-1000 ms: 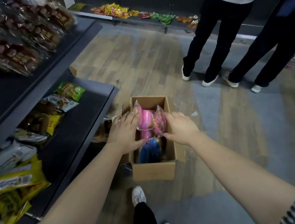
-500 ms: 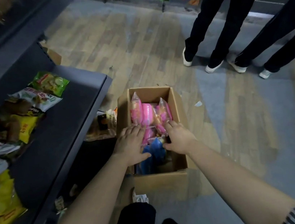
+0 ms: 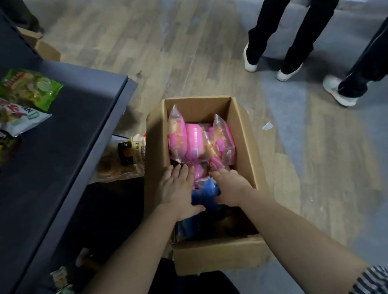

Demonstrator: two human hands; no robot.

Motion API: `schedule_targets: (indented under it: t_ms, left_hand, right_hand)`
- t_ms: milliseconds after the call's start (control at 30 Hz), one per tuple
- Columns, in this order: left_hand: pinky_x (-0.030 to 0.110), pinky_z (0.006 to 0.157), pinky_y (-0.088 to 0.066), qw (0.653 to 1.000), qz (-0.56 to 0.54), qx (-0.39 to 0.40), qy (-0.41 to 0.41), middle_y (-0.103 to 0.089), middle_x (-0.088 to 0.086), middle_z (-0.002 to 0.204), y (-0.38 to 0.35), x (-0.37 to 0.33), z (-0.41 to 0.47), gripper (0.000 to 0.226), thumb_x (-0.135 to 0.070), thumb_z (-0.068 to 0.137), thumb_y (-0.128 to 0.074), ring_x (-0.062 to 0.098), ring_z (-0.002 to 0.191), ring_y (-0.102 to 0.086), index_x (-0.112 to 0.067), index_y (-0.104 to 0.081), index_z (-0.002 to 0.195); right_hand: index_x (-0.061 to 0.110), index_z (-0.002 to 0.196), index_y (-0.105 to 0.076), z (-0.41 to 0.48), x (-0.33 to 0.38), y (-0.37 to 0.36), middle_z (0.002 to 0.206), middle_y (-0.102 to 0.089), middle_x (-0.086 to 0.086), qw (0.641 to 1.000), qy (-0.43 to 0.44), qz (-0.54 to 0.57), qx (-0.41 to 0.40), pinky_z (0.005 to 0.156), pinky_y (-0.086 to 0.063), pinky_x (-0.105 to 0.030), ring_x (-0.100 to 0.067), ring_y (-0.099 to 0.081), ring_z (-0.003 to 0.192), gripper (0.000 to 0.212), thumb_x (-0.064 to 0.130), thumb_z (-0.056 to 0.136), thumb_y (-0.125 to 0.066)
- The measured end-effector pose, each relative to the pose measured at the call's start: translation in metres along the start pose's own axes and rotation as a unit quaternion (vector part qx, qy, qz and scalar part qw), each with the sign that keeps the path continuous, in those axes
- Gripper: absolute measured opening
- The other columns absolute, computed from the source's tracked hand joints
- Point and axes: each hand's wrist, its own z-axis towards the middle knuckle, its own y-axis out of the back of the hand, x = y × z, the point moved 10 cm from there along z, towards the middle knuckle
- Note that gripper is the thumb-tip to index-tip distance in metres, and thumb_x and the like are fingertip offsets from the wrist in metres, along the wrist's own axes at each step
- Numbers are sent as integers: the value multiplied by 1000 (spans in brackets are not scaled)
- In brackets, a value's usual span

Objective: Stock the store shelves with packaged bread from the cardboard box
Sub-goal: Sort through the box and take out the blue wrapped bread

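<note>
Fingers (image 3: 182,173) of the left hand (image 3: 178,195) are lying fairly straight and close together, resting on the pink bread packs (image 3: 197,141) inside the cardboard box (image 3: 246,144). Fingers (image 3: 216,174) of the right hand (image 3: 232,187) are bending down among the same packs, and whether they are pinching one I cannot tell. A blue pack (image 3: 207,193) is showing between the two hands, at the near end of the box. The box is sitting open on the wooden floor (image 3: 174,50). Left of the box a dark shelf (image 3: 75,143) is carrying snack bags (image 3: 30,86). Beyond the box, to its right, two people's legs (image 3: 295,20) are standing in dark trousers.
</note>
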Motion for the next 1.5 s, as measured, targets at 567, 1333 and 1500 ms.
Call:
schedule_targets:
  t_ms: [567, 1333, 1500]
  left_hand:
    - [45, 121, -3, 999, 50, 14, -10, -10, 13, 163, -20, -8, 16, 118, -79, 75, -55, 28, 149, -13, -10, -4, 156]
    - [42, 120, -1, 1000, 8, -13, 0, -14, 7, 163, 84, 9, -34, 115, -75, 73, -60, 22, 148, -17, -12, -10, 156]
    - [42, 120, -5, 999, -4, -39, 1, -20, 6, 161, 155, 14, -58, 113, -78, 72, -58, 22, 146, -21, -14, -16, 155]
  right_hand:
    - [16, 149, -27, 39, -21, -47, 146, -23, -12, 997, -39, 56, 27, 106, -40, -36, -33, -45, 125, 65, 10, 92, -59]
    - [17, 98, -44, -43, -10, 93, 99, -60, -13, 987, 6, 147, -70, 72, -38, -28, -33, -60, 101, 22, 11, 87, -63]
    - [8, 104, -52, -93, -6, 170, 98, -60, -16, 979, -7, 167, -113, 65, -29, -25, -32, -59, 97, 21, 8, 85, -62]
